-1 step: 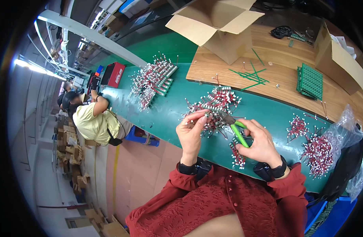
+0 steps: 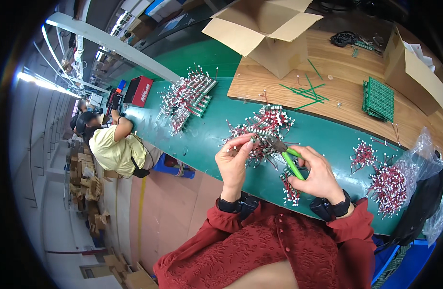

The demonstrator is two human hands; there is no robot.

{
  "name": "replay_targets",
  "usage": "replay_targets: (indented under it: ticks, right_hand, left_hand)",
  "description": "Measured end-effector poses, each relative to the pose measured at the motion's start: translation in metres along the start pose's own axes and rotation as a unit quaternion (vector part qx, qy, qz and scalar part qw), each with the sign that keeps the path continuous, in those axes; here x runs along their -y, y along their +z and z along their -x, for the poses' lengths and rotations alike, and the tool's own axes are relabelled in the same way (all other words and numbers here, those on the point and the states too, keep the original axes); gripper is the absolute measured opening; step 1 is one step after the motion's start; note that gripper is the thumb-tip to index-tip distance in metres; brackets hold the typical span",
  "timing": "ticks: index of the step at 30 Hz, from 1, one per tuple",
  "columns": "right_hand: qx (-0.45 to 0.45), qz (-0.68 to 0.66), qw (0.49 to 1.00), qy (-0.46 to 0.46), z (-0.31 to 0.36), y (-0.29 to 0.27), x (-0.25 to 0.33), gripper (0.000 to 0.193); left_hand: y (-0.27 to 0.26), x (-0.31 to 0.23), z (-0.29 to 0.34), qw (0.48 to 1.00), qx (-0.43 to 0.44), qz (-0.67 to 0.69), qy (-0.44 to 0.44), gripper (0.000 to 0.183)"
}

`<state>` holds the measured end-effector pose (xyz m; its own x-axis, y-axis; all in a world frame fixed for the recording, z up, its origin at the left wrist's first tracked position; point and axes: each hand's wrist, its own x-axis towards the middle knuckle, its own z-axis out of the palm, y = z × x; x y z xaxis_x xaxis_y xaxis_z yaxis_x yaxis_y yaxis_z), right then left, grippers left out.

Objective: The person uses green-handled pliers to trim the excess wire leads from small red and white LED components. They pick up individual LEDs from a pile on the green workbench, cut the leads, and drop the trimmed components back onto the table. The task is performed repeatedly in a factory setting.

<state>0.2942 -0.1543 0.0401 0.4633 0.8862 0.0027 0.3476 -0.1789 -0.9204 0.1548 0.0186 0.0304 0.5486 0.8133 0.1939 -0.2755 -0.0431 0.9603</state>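
My left hand point(image 2: 232, 166) pinches the end of a small circuit board strip with red-and-black wires and white connectors, mostly hidden by fingers and wires. In my right hand point(image 2: 319, 174) are green-handled cutting pliers point(image 2: 292, 165), the fingers wrapped round the grips. Their metal jaws point left, close to the strip at my left fingertips; whether they touch it I cannot tell. Just beyond both hands lies a heap of wired boards point(image 2: 274, 118) on the green tabletop point(image 2: 212, 130). A small bunch of wires point(image 2: 291, 191) rests below the pliers.
Stacked wired boards point(image 2: 190, 98) lie to the left. Loose wire leads point(image 2: 389, 189) pile up at right beside a clear plastic bag point(image 2: 421, 159). On the wooden board point(image 2: 260, 82) are green strips point(image 2: 306, 92), green circuit panels point(image 2: 378, 99) and open cartons point(image 2: 279, 55). A co-worker point(image 2: 116, 147) sits at far left.
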Motion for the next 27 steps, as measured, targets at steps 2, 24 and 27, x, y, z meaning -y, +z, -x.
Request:
replay_targets:
  ticks: [2, 24, 27]
  right_hand:
    - [0.028, -0.030, 0.999, -0.007, 0.000, 0.001, -0.003, 0.064]
    - [0.224, -0.392, 0.890, 0.062, 0.001, 0.004, -0.007, 0.060]
    - [0.253, -0.470, 0.839, 0.107, 0.001, 0.004, -0.006, 0.062]
  left_hand:
    - [0.001, 0.000, -0.001, 1.000, 0.000, -0.018, 0.001, 0.013]
    - [-0.005, -0.008, 0.007, 0.996, 0.082, 0.023, 0.024, 0.011]
    - [-0.006, -0.010, 0.006, 0.998, 0.029, 0.049, -0.030, 0.010]
